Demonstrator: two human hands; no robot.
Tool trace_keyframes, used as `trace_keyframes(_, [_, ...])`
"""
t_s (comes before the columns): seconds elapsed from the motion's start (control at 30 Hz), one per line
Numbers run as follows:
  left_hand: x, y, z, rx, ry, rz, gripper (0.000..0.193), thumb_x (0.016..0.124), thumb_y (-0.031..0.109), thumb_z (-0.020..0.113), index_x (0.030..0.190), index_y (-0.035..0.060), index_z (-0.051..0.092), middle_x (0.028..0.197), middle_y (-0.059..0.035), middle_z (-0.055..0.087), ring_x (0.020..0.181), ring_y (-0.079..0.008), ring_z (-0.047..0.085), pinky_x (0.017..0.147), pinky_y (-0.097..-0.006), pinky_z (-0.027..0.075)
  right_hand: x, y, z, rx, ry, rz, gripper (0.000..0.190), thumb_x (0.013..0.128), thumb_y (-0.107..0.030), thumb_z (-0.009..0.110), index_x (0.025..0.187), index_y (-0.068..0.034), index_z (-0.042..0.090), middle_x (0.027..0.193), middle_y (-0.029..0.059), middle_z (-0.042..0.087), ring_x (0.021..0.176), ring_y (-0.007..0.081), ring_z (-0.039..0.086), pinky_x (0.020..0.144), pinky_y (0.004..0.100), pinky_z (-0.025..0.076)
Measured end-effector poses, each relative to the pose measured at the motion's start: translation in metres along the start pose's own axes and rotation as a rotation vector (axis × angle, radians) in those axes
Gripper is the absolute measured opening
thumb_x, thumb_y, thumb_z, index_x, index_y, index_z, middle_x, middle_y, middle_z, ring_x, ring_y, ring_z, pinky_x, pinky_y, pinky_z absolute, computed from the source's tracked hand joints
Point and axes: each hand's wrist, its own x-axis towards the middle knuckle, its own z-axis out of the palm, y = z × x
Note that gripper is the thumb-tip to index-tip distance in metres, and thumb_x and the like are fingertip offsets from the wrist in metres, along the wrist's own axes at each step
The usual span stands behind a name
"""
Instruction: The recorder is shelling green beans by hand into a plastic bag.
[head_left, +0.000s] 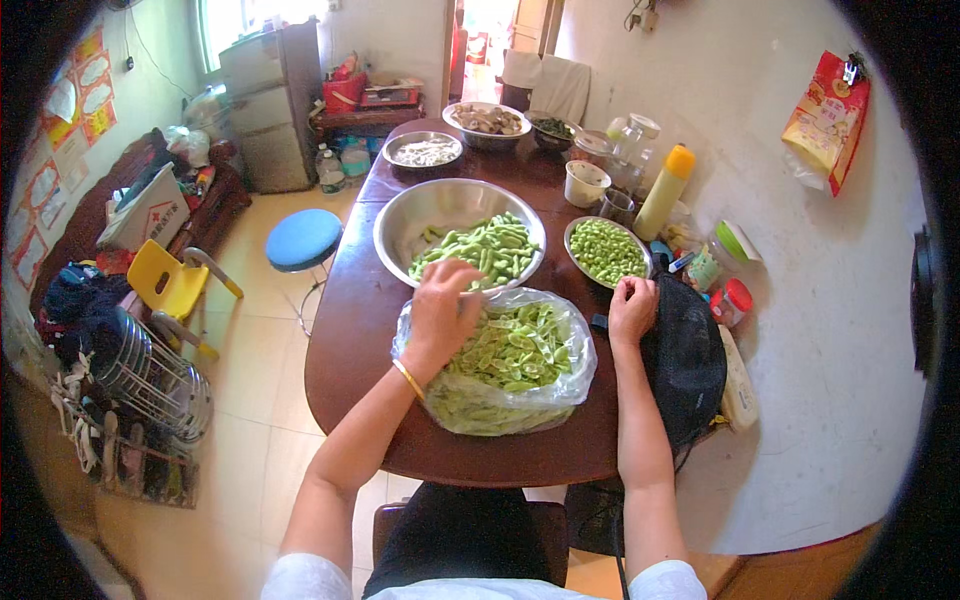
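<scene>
My left hand (444, 311), a yellow bangle at its wrist, is over the near rim of a large steel bowl (457, 196) of green soybean pods (491, 251). Its fingertips are blurred, so whether it holds a pod is unclear. Just below, a clear plastic bag (577, 375) full of split empty pods (521, 349) stands on the dark wooden table (352, 360). My right hand (634, 304) is at the near edge of a smaller bowl of shelled green beans (606, 251), its fingers curled together; what they hold, if anything, is hidden.
Behind stand bowls of mushrooms (487, 121), pale shreds (425, 151) and dark greens (553, 129). A white tub (586, 184), a yellow-capped bottle (664, 193) and jars line the right side. A black mesh bag (686, 360) lies beside my right forearm. A blue stool (303, 238) stands left.
</scene>
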Motion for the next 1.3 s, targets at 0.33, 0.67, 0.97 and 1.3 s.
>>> trace_keyframes(0.33, [-0.004, -0.041, 0.002, 0.347, 0.000, -0.051, 0.023, 0.085, 0.019, 0.058, 0.102, 0.0038, 0.064, 0.113, -0.0132, 0.061, 0.115, -0.0312, 0.052, 0.101, -0.0433, 0.038, 0.003, -0.012, -0.007, 0.074, 0.048, 0.046, 0.013, 0.081, -0.013, 0.064, 0.087, -0.006, 0.056, 0.083, 0.0104, 0.061, 0.082, 0.0292, 0.058, 0.074, 0.0425, 0.045])
trace_keyframes(0.67, [-0.002, -0.037, -0.002, 0.387, -0.053, -0.093, 0.024, 0.082, 0.021, 0.052, 0.095, 0.0073, 0.066, 0.095, -0.0098, 0.062, 0.097, -0.0267, 0.057, 0.090, -0.0420, 0.040, -0.012, -0.091, -0.048, 0.499, -0.006, -0.159, 0.008, 0.086, -0.010, 0.063, 0.083, -0.004, 0.058, 0.074, 0.0074, 0.056, 0.064, 0.0203, 0.054, 0.060, 0.0323, 0.044])
trace_keyframes(0.97, [0.001, -0.028, -0.009, 0.348, -0.164, -0.118, 0.016, 0.084, 0.018, 0.060, 0.083, 0.0040, 0.068, 0.091, -0.0087, 0.065, 0.092, -0.0282, 0.059, 0.083, -0.0419, 0.045, -0.017, -0.121, -0.082, 0.578, -0.016, -0.376, 0.010, 0.080, -0.002, 0.067, 0.081, -0.005, 0.058, 0.073, 0.0074, 0.057, 0.064, 0.0216, 0.052, 0.058, 0.0326, 0.042])
trace_keyframes(1.3, [0.003, -0.035, -0.008, -0.025, -0.064, -0.190, 0.006, 0.079, 0.008, 0.064, 0.076, 0.0053, 0.069, 0.082, -0.0091, 0.063, 0.084, -0.0297, 0.059, 0.074, -0.0381, 0.047, -0.023, -0.132, -0.085, 0.641, -0.078, -0.569, 0.019, 0.071, 0.006, 0.070, 0.082, -0.005, 0.058, 0.077, 0.0099, 0.061, 0.068, 0.0278, 0.058, 0.061, 0.0363, 0.047])
